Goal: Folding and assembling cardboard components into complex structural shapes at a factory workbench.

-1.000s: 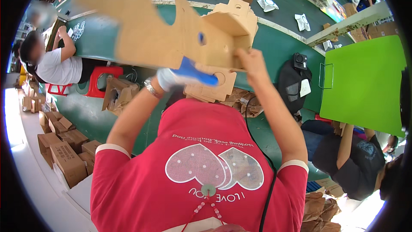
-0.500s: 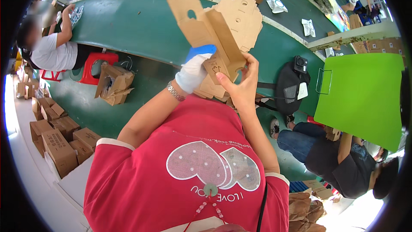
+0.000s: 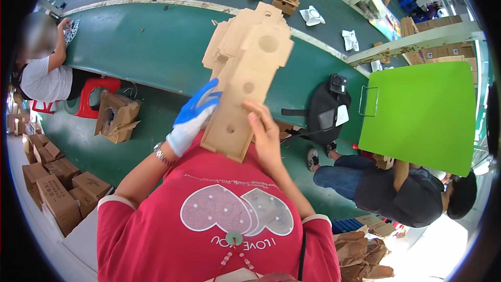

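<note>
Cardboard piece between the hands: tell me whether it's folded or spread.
Spread, mostly: the cardboard piece shows a long, holed face between left hand and right hand, its near edges turned up.

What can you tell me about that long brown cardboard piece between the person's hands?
The cardboard piece is plain light brown, long, with round holes along it and narrow raised edges at its near end. It slants across the view; its near end overlaps the red shirt, its far end the stacked cardboard, where its limit is hard to tell. The gloved left hand is at its left edge; the bare right hand's fingers touch its right side.
</note>
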Demonstrator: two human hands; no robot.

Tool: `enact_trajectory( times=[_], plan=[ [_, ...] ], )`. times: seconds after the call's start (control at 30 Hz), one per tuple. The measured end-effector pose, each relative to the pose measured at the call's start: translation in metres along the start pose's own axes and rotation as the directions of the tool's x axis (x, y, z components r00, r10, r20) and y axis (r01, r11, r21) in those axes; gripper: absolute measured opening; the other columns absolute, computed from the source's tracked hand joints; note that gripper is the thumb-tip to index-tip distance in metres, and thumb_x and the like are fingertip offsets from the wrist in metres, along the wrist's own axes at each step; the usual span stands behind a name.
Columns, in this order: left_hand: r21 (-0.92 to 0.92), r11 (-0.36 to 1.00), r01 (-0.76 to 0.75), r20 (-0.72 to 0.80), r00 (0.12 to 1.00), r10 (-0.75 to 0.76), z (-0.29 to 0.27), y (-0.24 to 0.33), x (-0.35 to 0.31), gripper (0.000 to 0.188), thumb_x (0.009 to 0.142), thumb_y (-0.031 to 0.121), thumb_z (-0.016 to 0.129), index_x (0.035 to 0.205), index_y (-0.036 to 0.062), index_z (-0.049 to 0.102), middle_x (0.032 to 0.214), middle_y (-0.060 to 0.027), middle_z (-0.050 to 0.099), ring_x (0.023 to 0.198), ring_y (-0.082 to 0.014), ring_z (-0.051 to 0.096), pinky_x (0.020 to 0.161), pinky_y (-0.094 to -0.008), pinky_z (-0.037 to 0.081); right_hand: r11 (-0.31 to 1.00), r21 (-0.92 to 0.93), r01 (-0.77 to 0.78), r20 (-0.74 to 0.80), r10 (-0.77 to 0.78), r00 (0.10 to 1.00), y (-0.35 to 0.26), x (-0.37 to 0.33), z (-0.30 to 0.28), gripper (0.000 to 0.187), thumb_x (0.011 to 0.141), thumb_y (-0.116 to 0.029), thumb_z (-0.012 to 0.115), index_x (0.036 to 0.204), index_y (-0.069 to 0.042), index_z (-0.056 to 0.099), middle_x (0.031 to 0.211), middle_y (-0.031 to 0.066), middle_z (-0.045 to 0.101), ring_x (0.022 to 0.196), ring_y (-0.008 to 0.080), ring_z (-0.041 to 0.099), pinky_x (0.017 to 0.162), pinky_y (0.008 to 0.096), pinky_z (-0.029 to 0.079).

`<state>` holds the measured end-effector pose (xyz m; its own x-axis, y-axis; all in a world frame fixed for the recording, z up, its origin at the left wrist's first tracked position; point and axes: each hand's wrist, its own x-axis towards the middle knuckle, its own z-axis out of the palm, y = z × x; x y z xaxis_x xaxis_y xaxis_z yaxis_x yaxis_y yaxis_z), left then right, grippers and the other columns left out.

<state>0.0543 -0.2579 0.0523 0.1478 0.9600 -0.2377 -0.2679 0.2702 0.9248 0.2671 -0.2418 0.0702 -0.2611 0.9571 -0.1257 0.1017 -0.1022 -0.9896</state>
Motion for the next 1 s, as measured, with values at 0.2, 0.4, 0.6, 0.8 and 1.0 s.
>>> enact_trajectory(
  times=[0.2,0.4,0.6,0.8,1.0],
  plan=[
    [0.347,0.921,-0.177,0.061,0.984,0.166,0.016,0.015,-0.006,0.039,0.100,0.012,0.051,0.139,0.0058,0.049,0.131,-0.0086,0.056,0.121,-0.0179,0.053,0.106,-0.0319,0.039,0.990,-0.086,0.108,0.004,-0.108,0.994,-0.006,0.000,0.008,0.022,0.101,-0.014,0.050,0.097,0.001,0.066,0.098,0.0066,0.065,0.098,0.0164,0.058,0.091,0.0304,0.044],
    [0.148,0.982,-0.113,-0.098,0.987,0.128,0.038,0.028,0.010,0.031,0.105,0.022,0.041,0.117,0.0053,0.064,0.120,-0.0079,0.059,0.112,-0.0201,0.057,0.101,-0.0323,0.041,0.970,0.242,0.016,-0.313,0.063,0.948,-0.008,0.023,0.017,0.016,0.099,-0.016,0.059,0.107,-0.003,0.055,0.096,0.0030,0.060,0.088,0.0085,0.056,0.080,0.0236,0.045],
    [0.134,0.988,-0.081,-0.194,0.975,0.106,0.026,-0.012,0.018,0.026,0.100,0.014,0.052,0.125,0.0056,0.059,0.124,-0.0052,0.058,0.115,-0.0165,0.055,0.099,-0.0316,0.043,0.930,0.346,-0.126,-0.319,0.244,0.916,0.005,0.024,0.013,0.040,0.095,-0.014,0.064,0.127,-0.003,0.042,0.115,0.0085,0.050,0.093,0.0114,0.057,0.080,0.0244,0.047],
    [0.073,0.987,-0.143,-0.260,0.953,0.157,0.036,-0.004,0.020,0.042,0.092,0.007,0.066,0.132,0.0052,0.054,0.135,-0.0062,0.054,0.124,-0.0156,0.052,0.101,-0.0305,0.043,0.931,0.362,-0.047,-0.083,0.082,0.993,0.015,0.017,0.002,0.047,0.098,-0.015,0.061,0.140,-0.003,0.044,0.117,0.0103,0.060,0.105,0.0145,0.061,0.087,0.0284,0.050],
    [0.169,0.958,-0.231,0.390,0.908,0.150,-0.010,0.013,0.014,0.046,0.107,0.027,0.031,0.138,0.0001,0.051,0.136,-0.0148,0.058,0.128,-0.0217,0.052,0.109,-0.0333,0.037,0.969,0.245,-0.002,0.219,-0.053,0.974,0.012,0.002,-0.039,0.051,0.106,-0.042,0.039,0.126,-0.001,0.060,0.127,0.0115,0.062,0.118,0.0191,0.056,0.101,0.0346,0.044]
  ],
)
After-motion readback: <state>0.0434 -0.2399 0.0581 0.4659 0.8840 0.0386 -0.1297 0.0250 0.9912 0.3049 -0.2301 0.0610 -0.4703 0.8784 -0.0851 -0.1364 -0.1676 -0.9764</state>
